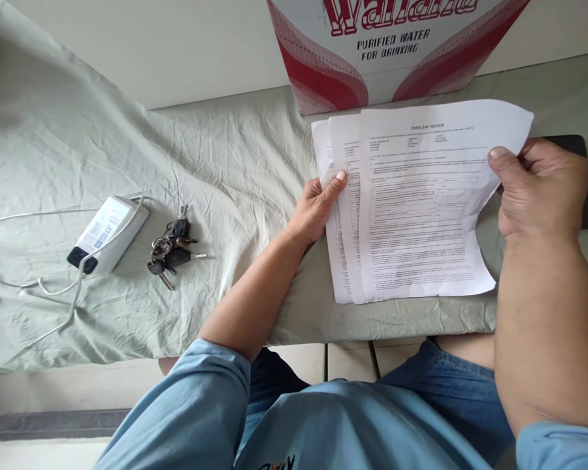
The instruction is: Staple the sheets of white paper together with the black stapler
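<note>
Printed paper sheets (421, 209) are fanned out on the right, over a wrinkly pale-green cloth (240, 215), left hand (318, 203) pinching their left edge, right hand (541, 186) gripping the curled right side. Far side's pretty tight, boxy carton (387, 72) right behind. More room leftward, before the jagged key bunch (172, 247).

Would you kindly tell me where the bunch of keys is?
In the head view, the bunch of keys lies left of centre on the green cloth, right of the white boxy device.
</note>
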A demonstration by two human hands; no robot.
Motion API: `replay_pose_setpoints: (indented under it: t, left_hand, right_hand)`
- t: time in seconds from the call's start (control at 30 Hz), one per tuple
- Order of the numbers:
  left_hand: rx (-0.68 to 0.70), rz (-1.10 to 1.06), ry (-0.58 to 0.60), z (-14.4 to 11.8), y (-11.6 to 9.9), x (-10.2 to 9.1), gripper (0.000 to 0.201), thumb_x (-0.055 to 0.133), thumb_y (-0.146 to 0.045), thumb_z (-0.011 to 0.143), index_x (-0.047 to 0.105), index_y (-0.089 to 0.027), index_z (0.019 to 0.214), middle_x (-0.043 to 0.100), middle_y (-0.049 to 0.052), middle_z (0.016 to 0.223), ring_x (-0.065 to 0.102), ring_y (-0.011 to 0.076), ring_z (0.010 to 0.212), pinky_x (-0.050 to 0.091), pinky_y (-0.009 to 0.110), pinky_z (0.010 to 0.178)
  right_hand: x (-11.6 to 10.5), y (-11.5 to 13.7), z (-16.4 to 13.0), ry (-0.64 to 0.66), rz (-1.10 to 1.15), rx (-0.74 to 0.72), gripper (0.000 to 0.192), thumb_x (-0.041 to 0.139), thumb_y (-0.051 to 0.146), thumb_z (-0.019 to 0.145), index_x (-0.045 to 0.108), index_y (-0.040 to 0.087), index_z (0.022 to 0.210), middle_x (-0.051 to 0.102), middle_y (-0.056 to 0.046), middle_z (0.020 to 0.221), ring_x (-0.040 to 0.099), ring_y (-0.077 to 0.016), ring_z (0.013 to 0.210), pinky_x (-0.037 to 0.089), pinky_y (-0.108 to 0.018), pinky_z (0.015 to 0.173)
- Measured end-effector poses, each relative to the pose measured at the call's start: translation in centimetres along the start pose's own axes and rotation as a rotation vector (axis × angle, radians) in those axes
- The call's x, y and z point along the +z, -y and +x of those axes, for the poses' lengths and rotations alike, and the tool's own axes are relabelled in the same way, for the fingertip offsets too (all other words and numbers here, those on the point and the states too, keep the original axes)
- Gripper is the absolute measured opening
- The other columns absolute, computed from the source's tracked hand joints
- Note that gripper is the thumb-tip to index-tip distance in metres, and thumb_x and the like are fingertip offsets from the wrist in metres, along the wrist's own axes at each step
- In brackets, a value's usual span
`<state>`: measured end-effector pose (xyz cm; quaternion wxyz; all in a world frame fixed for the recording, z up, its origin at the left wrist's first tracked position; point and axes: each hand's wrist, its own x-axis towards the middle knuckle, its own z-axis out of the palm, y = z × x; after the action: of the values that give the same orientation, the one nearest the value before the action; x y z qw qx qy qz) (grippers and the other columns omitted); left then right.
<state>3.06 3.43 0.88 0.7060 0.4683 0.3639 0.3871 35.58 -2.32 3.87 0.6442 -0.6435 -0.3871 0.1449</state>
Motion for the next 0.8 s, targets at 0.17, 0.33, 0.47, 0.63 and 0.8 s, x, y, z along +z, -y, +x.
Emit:
replay_pose_setpoints:
  t: [0.17, 0.33, 0.47, 0.63, 0.8]
  left_hand:
    - [0.006, 0.034, 0.026, -0.3, -0.1, 0.0, 0.078, 0.095, -0.090, 0.083, 0.087, -0.024, 0.124, 0.093, 0.014, 0.112, 0.086, 0.0485, 0.136, 0.074, 0.064, 0.113]
    - [0.027, 0.020, 0.030, -0.4, -0.2, 0.0, 0.071, 0.105, -0.079, 0.078, 0.088, -0.023, 0.117, 0.093, 0.014, 0.114, 0.085, 0.0495, 0.138, 0.073, 0.067, 0.117]
    - [0.025, 0.013, 0.030, -0.4, -0.2, 0.1, 0.066, 0.108, -0.074, 0.077, 0.089, -0.022, 0.113, 0.093, 0.013, 0.111, 0.087, 0.0472, 0.131, 0.073, 0.066, 0.117]
    - [0.042, -0.046, -0.046, -0.1, 0.1, 0.1, 0.063, 0.106, -0.074, 0.080, 0.089, -0.024, 0.115, 0.093, 0.010, 0.110, 0.087, 0.0447, 0.134, 0.073, 0.063, 0.119]
    - [0.116, -0.204, -0.292, 1.2, 0.1, -0.6, 0.060, 0.108, -0.068, 0.080, 0.086, -0.025, 0.115, 0.093, 0.007, 0.124, 0.084, 0.0404, 0.142, 0.069, 0.060, 0.128]
  right_hand:
    - [0.5, 0.5, -0.5, 0.040, 0.001, 0.004, 0.040, 0.107, 0.050, 0.066, 0.086, 0.020, 0.082, 0.071, 0.003, 0.077, 0.062, -0.0149, 0.073, 0.062, -0.050, 0.095]
    - [1.0, 0.9, -0.9, 0.019, -0.024, 0.011, 0.042, 0.108, 0.053, 0.065, 0.083, 0.022, 0.080, 0.069, 0.003, 0.076, 0.062, -0.0156, 0.074, 0.064, -0.050, 0.095]
    - [1.2, 1.1, -1.0, 0.023, -0.062, 0.013, 0.048, 0.107, 0.061, 0.066, 0.085, 0.022, 0.083, 0.074, 0.002, 0.078, 0.063, -0.0171, 0.074, 0.064, -0.050, 0.093]
    - [0.5, 0.2, -0.5, 0.036, -0.019, 0.022, 0.072, 0.111, 0.079, 0.050, 0.084, 0.024, 0.088, 0.080, -0.001, 0.087, 0.069, -0.0190, 0.080, 0.063, -0.050, 0.097]
    - [-1.5, -0.1, -0.3, 0.146, 0.046, 0.167, 0.095, 0.108, 0.095, 0.035, 0.080, 0.028, 0.095, 0.077, -0.002, 0.088, 0.077, -0.0283, 0.094, 0.067, -0.058, 0.097]
